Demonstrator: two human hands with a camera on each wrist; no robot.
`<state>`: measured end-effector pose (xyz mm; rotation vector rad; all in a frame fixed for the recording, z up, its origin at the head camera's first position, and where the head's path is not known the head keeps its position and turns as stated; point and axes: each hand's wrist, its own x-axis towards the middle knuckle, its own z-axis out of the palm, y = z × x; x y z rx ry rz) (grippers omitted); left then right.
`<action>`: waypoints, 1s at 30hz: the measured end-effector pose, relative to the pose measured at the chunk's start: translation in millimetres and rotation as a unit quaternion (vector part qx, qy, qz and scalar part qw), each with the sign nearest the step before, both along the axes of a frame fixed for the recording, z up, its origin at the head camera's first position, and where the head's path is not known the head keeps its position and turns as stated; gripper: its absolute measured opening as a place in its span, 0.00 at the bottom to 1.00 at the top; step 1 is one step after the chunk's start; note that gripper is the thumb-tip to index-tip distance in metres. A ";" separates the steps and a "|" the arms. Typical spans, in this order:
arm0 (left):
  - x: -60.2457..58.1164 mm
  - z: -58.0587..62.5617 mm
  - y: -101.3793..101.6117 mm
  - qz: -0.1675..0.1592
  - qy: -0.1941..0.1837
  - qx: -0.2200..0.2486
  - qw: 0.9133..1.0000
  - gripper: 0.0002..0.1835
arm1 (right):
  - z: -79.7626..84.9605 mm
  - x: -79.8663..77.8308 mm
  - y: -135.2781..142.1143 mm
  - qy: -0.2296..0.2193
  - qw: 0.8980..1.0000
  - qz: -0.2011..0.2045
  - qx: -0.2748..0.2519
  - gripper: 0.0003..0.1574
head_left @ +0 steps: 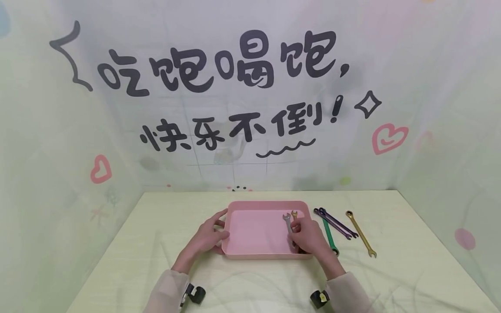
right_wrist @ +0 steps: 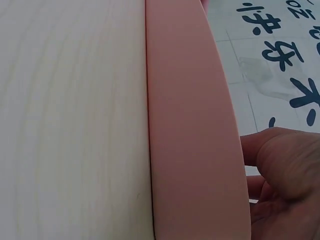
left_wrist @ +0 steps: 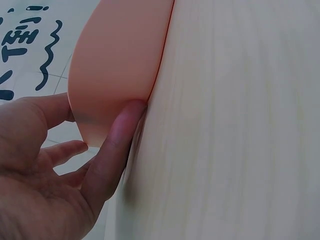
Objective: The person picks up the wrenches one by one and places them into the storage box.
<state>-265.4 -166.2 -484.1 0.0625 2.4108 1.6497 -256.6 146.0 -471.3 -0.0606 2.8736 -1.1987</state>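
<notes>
A pink rectangular tray (head_left: 256,256) lies on the table. My left hand (head_left: 209,233) holds its left end; in the left wrist view, fingers (left_wrist: 131,117) touch the tray's outer wall (left_wrist: 115,55) near the base and others meet its rim. Over the tray's right side, my right hand (head_left: 307,234) has curled fingers at a silver combination wrench (head_left: 287,218) and a gold-coloured wrench (head_left: 294,214). Their lower parts are partly hidden, and I cannot tell whether it pinches one or both. In the right wrist view the tray wall (right_wrist: 197,125) covers the fingertips.
Right of the tray lie a green wrench (head_left: 329,234), purple wrenches (head_left: 337,224) partly overlapping it, and a yellow-gold wrench (head_left: 361,233) farther right. The pale wooden table (head_left: 254,287) is bounded by a printed curtain (head_left: 250,174) behind and at both sides.
</notes>
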 end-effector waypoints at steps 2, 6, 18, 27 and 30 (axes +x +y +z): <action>-0.2 0.2 0.2 0.001 -0.001 0.000 1.000 0.43 | -1.7 0.0 -0.9 -0.002 1.000 -0.001 0.007 0.12; -0.9 0.5 0.9 0.002 0.000 -0.004 1.000 0.43 | -3.6 -0.3 -3.4 -0.004 1.000 -0.009 0.021 0.12; -1.4 3.4 3.1 0.002 0.000 -0.012 1.000 0.42 | -1.0 4.4 -10.9 0.004 0.998 -0.033 0.048 0.07; -1.9 1.3 2.3 0.004 -0.002 -0.023 1.000 0.42 | -0.9 6.7 -13.8 -0.015 0.999 -0.024 0.042 0.11; -2.0 0.1 1.4 0.004 -0.003 -0.021 1.000 0.42 | -0.7 6.5 -14.0 -0.013 0.999 -0.026 0.041 0.10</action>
